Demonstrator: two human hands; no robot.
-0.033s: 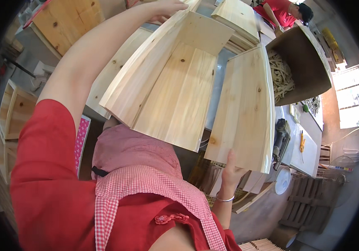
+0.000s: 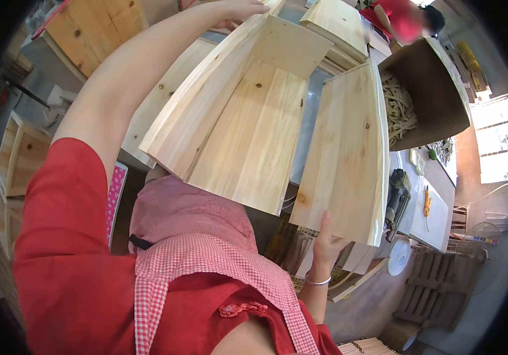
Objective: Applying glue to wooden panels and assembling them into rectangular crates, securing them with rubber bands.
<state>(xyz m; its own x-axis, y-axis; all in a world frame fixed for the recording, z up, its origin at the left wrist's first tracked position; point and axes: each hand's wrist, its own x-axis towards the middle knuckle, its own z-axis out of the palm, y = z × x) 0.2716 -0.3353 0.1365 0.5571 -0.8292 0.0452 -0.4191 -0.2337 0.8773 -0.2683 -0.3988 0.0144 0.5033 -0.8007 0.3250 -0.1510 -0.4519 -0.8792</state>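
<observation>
A pale pine box (image 2: 248, 136) with a left side, a base and a far end lies across the bench in front of me, its right side open. My left hand (image 2: 239, 12) stretches to the far end of its left side, fingers closed over the top edge; some fingers are hidden behind the board. To the right, across a narrow gap, is a loose-looking pine board (image 2: 345, 154), tilted. My right hand (image 2: 326, 242) holds that board by its near end, thumb on the face and fingers underneath, mostly hidden.
Stacked pine panels (image 2: 336, 26) lie at the far side. A carton (image 2: 437, 94) of shredded strips tips open beyond the board. A dark power tool (image 2: 397, 198) and an orange-handled tool (image 2: 426, 202) lie right. Another person in red (image 2: 399, 18) works far right. Wooden boxes (image 2: 26, 157) stand left.
</observation>
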